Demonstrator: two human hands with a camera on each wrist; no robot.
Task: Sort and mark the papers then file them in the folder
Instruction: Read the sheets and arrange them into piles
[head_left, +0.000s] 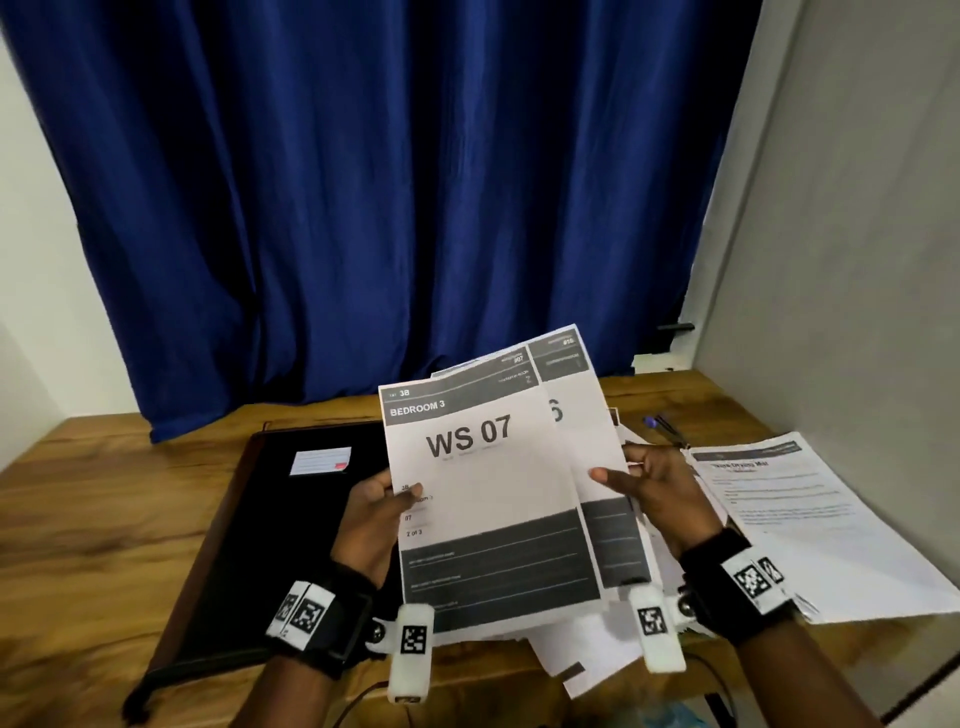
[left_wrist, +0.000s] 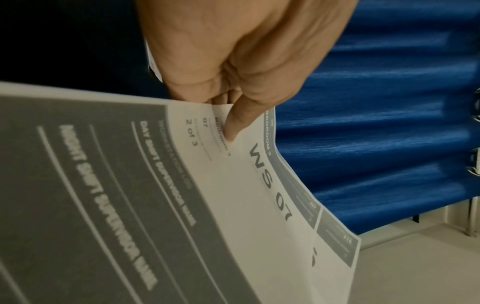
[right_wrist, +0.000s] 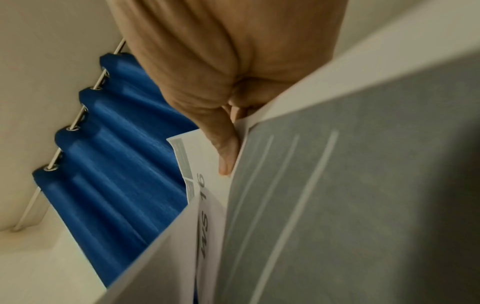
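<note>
I hold two printed sheets up over the desk. My left hand (head_left: 384, 499) pinches the left edge of the front sheet, headed "BEDROOM 3, WS 07" (head_left: 483, 467), thumb on its face (left_wrist: 233, 127). Behind it and fanned to the right is a second sheet (head_left: 597, 441), showing a "6", which my right hand (head_left: 634, 483) pinches at its right edge, thumb on top (right_wrist: 226, 156). An open black folder (head_left: 291, 519) with a small white label lies flat on the desk below and left of the sheets.
More white papers (head_left: 810, 519) lie on the wooden desk (head_left: 78, 499) at the right, and some loose sheets (head_left: 582, 654) under my hands. Pens (head_left: 662, 423) lie behind them. A blue curtain (head_left: 389, 182) hangs behind the desk; a grey wall stands at the right.
</note>
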